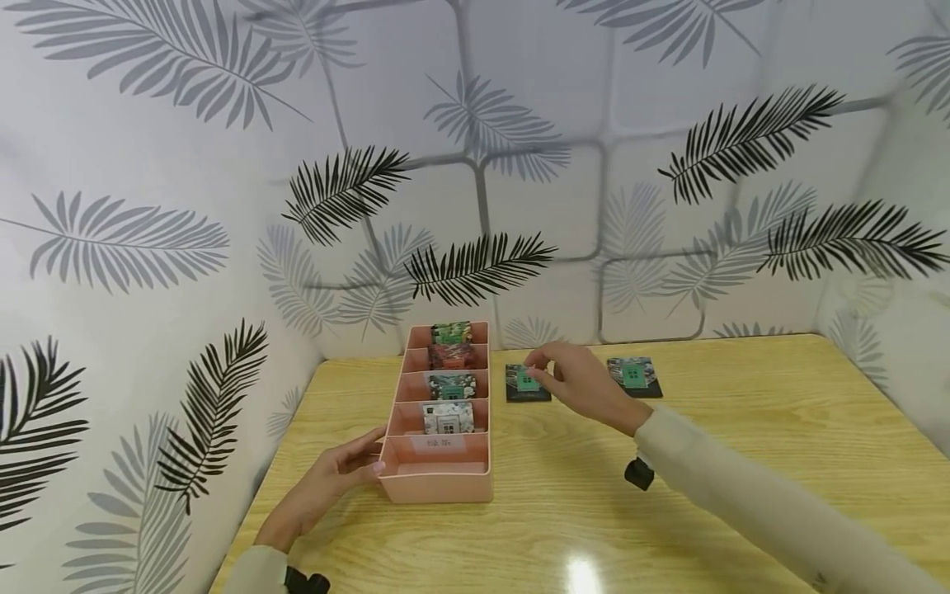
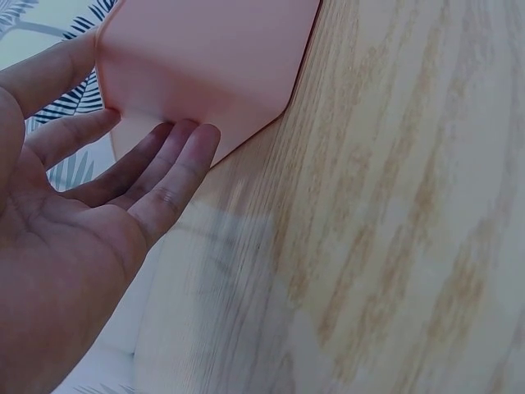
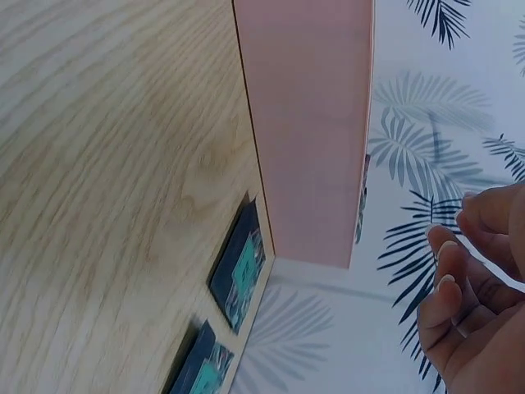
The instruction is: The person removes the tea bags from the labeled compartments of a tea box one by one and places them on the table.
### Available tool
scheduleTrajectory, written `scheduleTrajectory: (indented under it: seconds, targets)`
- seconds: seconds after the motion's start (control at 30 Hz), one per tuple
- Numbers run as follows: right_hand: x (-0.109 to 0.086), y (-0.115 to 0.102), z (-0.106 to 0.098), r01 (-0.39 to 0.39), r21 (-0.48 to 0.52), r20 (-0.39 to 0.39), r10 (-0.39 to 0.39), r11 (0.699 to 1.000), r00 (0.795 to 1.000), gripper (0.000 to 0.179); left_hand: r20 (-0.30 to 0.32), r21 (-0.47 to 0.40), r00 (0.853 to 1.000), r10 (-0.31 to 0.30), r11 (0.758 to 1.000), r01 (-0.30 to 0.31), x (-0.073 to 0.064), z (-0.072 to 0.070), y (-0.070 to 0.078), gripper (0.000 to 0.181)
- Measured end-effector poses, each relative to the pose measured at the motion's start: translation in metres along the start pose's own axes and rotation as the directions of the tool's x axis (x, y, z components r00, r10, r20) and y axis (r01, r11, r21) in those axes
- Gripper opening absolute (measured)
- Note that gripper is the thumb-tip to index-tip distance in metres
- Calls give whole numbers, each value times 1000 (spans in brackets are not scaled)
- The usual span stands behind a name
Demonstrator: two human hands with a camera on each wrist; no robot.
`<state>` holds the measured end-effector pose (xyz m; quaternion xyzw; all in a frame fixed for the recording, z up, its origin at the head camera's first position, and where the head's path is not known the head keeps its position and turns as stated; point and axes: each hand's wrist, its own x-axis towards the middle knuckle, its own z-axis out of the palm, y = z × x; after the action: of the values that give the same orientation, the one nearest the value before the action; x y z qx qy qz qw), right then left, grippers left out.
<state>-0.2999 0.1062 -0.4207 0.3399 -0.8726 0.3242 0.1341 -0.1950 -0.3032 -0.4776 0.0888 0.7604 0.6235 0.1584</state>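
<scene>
A long pink divided box (image 1: 438, 488) stands on the table. My left hand (image 1: 326, 487) touches its front left corner, thumb near the front edge. In the left wrist view, the fingertips rest against the box's outer side. Packets stand one per compartment: green (image 1: 451, 332), red (image 1: 451, 356), dark with a teal label (image 1: 453, 386) and white (image 1: 449, 417). The front compartment shows its bare floor and a label. My right hand (image 1: 582, 381), fingers loosely bent and holding nothing, hovers between two flat dark tea packets with teal labels, one left (image 1: 528, 394) and one right (image 1: 634, 377).
The wooden table (image 1: 742, 462) runs out to the right of the box and packets. A wall with a leaf pattern (image 1: 534, 206) rises right behind its back edge, and the same pattern covers the left side.
</scene>
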Motion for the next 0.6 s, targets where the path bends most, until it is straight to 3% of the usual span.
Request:
scheduleTrajectory:
  seconds: [0.6]
  targets:
    - [14, -32, 39, 46, 50, 124, -52, 998, 991, 19, 29, 2, 999, 42, 999, -42, 1, -1, -3, 62]
